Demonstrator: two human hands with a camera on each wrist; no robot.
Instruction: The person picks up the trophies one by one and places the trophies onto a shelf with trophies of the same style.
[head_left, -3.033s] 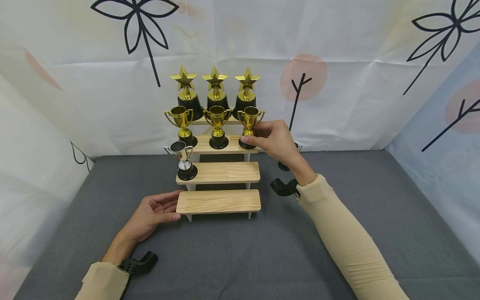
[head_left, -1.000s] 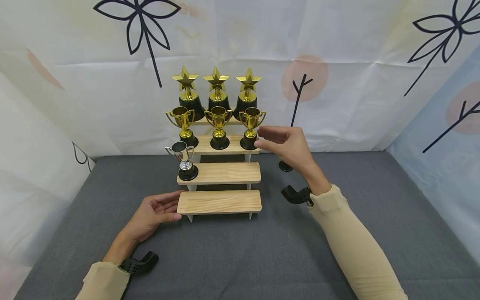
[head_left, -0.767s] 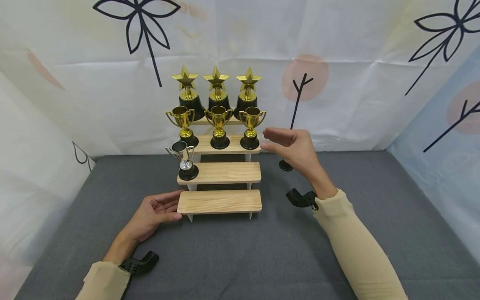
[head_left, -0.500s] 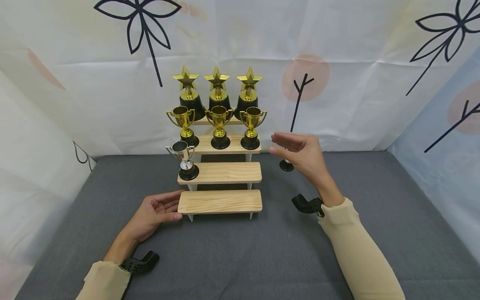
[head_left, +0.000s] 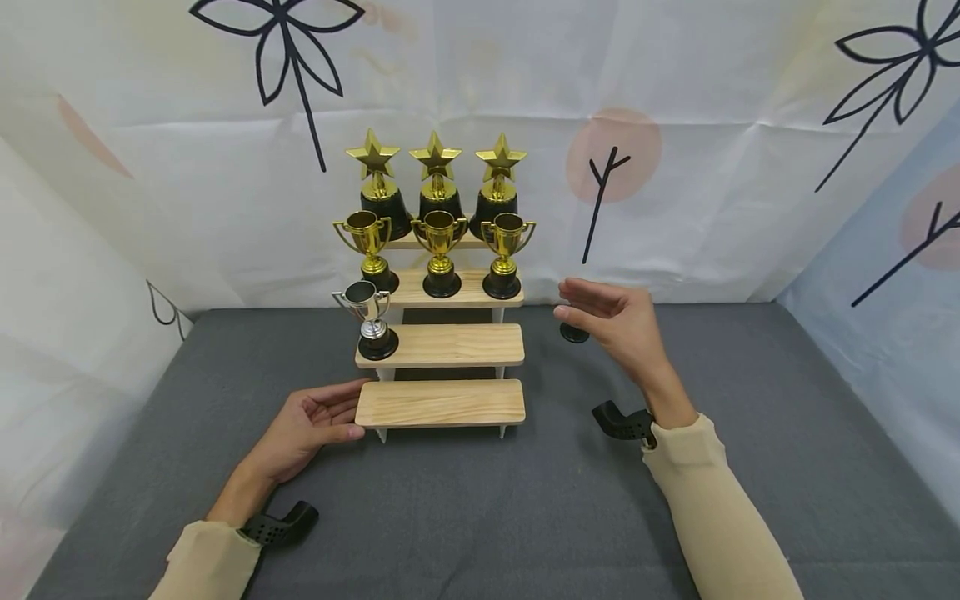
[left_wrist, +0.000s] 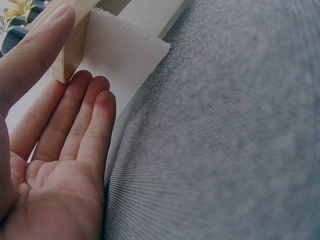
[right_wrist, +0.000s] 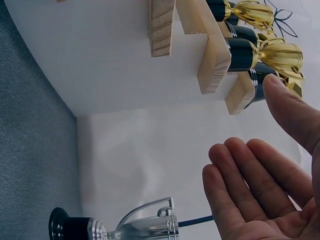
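Observation:
My left hand (head_left: 311, 429) rests with extended fingers at the left end of the lowest step of a wooden tiered display stand (head_left: 441, 403). In the left wrist view its fingertips lie by the board's corner and the white side panel (left_wrist: 120, 55). Right of the stand, my right hand (head_left: 618, 325) hovers with fingers extended and thumb apart, holding nothing. A silver trophy cup (right_wrist: 150, 228) stands on the table near it; the head view shows only its black base (head_left: 574, 334), the rest hidden behind the hand. Another silver trophy cup (head_left: 372, 327) stands at the left of the second step.
Three gold trophy cups (head_left: 441, 250) line the third step. Three gold star trophies (head_left: 437, 171) stand on the top step. A grey cloth (head_left: 480, 517) covers the table, and a printed white curtain (head_left: 712, 208) hangs close behind.
My right hand has let go of the rightmost gold trophy cup, which stays on the third step. It has moved right and down toward the silver cup on the table. My left hand has stayed put.

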